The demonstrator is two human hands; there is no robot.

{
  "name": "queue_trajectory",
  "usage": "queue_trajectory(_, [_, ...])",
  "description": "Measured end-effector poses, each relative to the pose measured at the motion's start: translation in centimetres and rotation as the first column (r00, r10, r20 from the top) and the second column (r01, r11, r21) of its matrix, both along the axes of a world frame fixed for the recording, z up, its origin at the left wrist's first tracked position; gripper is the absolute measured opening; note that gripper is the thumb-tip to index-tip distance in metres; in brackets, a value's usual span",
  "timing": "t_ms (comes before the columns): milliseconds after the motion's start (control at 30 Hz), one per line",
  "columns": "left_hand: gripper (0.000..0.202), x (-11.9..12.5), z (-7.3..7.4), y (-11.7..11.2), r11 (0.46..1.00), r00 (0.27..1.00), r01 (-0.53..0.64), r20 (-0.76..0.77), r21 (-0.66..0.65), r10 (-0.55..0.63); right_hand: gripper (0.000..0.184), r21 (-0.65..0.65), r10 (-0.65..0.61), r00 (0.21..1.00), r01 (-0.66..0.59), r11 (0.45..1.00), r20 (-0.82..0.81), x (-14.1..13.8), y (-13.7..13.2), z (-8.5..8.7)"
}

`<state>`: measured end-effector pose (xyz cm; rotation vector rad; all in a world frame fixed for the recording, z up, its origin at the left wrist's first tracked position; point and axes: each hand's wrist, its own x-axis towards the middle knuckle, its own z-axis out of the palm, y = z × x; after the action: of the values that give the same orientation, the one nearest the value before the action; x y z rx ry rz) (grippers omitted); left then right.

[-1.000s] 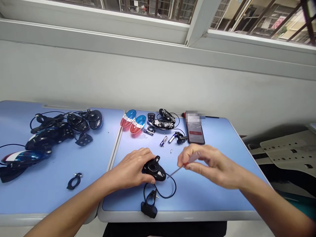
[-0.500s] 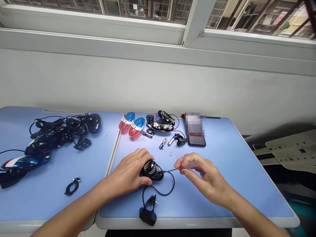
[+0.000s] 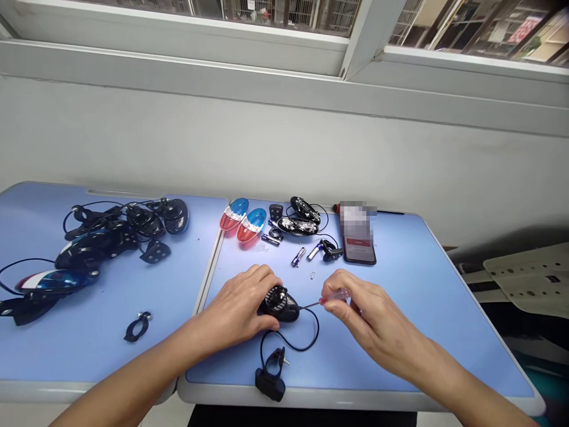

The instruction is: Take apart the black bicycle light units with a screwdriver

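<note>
My left hand (image 3: 242, 302) is wrapped round a small black oval housing (image 3: 281, 304) with a slotted grille, pressing it onto the blue table (image 3: 400, 308). My right hand (image 3: 355, 308) pinches a small screwdriver (image 3: 326, 301) with a red-and-clear handle; its thin shaft points left and its tip touches the housing's right side. A black cable (image 3: 306, 341) loops from the housing to a black clamp mount (image 3: 271, 370) near the table's front edge.
Behind the hands lie two red-and-blue lens covers (image 3: 243, 220), loose batteries (image 3: 299, 255), small screws (image 3: 312, 274), black parts with wires (image 3: 299, 218) and a phone (image 3: 359, 240). On the left table sit a heap of black housings and cables (image 3: 106, 234) and a lone black clamp ring (image 3: 137, 326).
The right hand came down and left, bringing the screwdriver tip onto the housing. The left hand turned the housing so its grille faces up and kept hold of it.
</note>
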<state>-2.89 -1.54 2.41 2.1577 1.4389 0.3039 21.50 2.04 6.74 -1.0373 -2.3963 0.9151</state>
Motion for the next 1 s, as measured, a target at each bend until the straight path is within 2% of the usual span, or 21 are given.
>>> queue_trajectory(133, [0.038, 0.0, 0.0, 0.0, 1.000, 1.000, -0.007, 0.013, 0.006, 0.007, 0.006, 0.058, -0.025, 0.995, 0.019, 0.998, 0.093, -0.9, 0.1, 0.5])
queue_trajectory(233, [0.036, 0.0, 0.1, 0.0, 1.000, 1.000, -0.014, -0.007, 0.001, 0.014, 0.005, 0.052, 0.055, 0.989, -0.063, 0.997, 0.140, -0.8, 0.3, 1.1])
queue_trajectory(333, [0.035, 0.0, 0.2, 0.0, 1.000, 0.999, -0.013, -0.036, -0.010, 0.012, 0.010, -0.038, 0.197, 0.972, -0.194, 0.980, 0.130, -0.5, 0.8, 1.8])
queue_trajectory(400, [0.036, 0.0, 0.3, 0.0, 1.000, 0.999, -0.018, -0.042, -0.010, 0.017, 0.011, -0.118, 0.182, 0.981, -0.173, 0.978, 0.074, -0.5, 1.0, 1.8])
queue_trajectory(500, [0.036, 0.1, 0.2, 0.0, 0.999, 0.999, -0.040, -0.038, -0.010, 0.040, 0.006, -0.182, -0.018, 0.998, 0.007, 0.983, -0.058, -1.1, 0.9, 0.9])
queue_trajectory(567, [0.036, 0.2, 0.2, -0.1, 0.998, 0.997, -0.068, -0.031, -0.017, 0.068, 0.003, -0.182, -0.094, 0.982, 0.064, 0.981, -0.163, -1.6, 0.8, 0.0])
queue_trajectory(733, [0.033, 0.2, -0.1, 0.1, 0.988, 0.988, -0.155, -0.022, -0.011, 0.155, 0.004, -0.038, -0.047, 0.946, 0.037, 0.999, -0.319, -2.5, 1.2, -1.7])
queue_trajectory(900, [0.035, 0.1, -0.3, 0.3, 0.982, 0.981, -0.189, -0.041, -0.010, 0.188, 0.025, 0.084, -0.055, 0.907, 0.098, 0.992, -0.417, -3.0, 1.5, -3.2])
queue_trajectory(1000, [0.034, 0.4, -0.2, 0.2, 0.982, 0.980, -0.190, -0.059, -0.006, 0.189, 0.020, 0.116, -0.031, 0.877, 0.098, 0.988, -0.479, -3.1, 1.1, -4.2])
